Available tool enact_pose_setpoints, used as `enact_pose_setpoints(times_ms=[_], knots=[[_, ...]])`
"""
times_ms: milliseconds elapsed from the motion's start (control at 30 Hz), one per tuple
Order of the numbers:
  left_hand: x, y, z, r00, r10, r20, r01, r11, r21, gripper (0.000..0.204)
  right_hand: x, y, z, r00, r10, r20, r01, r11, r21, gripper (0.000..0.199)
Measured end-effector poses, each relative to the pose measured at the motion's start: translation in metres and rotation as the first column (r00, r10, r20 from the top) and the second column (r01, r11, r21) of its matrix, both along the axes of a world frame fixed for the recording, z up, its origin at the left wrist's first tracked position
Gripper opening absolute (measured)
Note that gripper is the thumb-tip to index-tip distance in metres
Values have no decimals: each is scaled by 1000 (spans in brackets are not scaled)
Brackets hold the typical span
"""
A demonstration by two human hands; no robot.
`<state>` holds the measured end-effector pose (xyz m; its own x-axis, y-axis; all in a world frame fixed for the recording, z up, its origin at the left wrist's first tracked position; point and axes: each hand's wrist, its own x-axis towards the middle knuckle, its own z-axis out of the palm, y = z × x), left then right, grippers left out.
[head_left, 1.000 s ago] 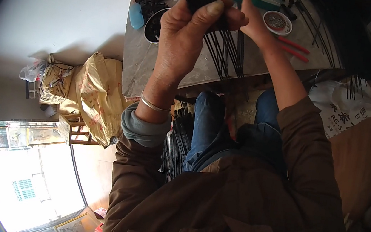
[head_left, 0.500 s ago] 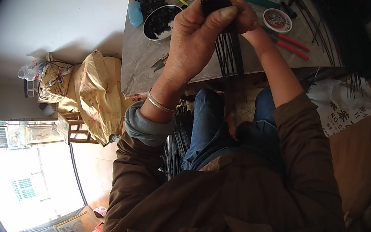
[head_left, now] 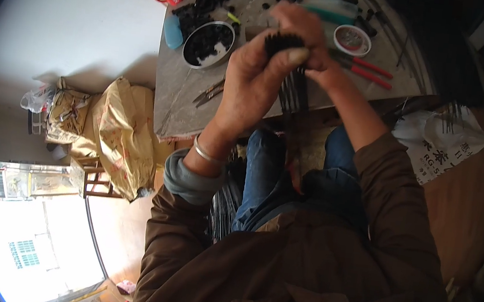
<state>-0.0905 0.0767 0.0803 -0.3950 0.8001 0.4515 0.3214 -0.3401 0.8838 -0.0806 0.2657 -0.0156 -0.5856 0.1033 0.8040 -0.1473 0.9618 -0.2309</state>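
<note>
Our fingers (head_left: 295,55) on both hands wrap tight around a bundle of black rods (head_left: 293,94), held up above the counter (head_left: 181,104). Behind it lie red pliers (head_left: 368,70), a round tin (head_left: 352,40) and a bowl of black parts (head_left: 208,43); our left hand (head_left: 256,86) hides the bundle's middle, our right hand (head_left: 304,35) its top.

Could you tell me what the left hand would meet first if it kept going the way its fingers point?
Probably the bundle of black rods that the left hand already grips; beyond that, the right hand, though depth is unclear.
</note>
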Motion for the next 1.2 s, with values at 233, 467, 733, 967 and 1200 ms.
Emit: enact_pose_setpoints(times_ms=[233, 467, 733, 967, 1200], knots=[[17, -5, 4, 994, -64, -85, 67, 997, 29, 21, -26, -13, -30, 976, -134, 172, 111, 985, 133, 41], [3, -6, -5, 992, -75, 100, 68, 994, 81, 17, -27, 90, 19, 846, -446, 293, 469, 883, -10, 12], [-1, -2, -4, 984, -93, 150, 82, 994, 76, 18, -29, 131, 22, 640, -431, 636, 503, 861, 78, 14], [3, 2, -2, 984, -81, 160, 72, 995, 64, 19, -1, 123, 47, 861, -399, 314, 440, 896, -67, 15], [2, 1, -2, 976, -69, 206, 58, 997, 59, 18, 94, -16, 141, 954, 298, 41, -236, 824, -515, 7]])
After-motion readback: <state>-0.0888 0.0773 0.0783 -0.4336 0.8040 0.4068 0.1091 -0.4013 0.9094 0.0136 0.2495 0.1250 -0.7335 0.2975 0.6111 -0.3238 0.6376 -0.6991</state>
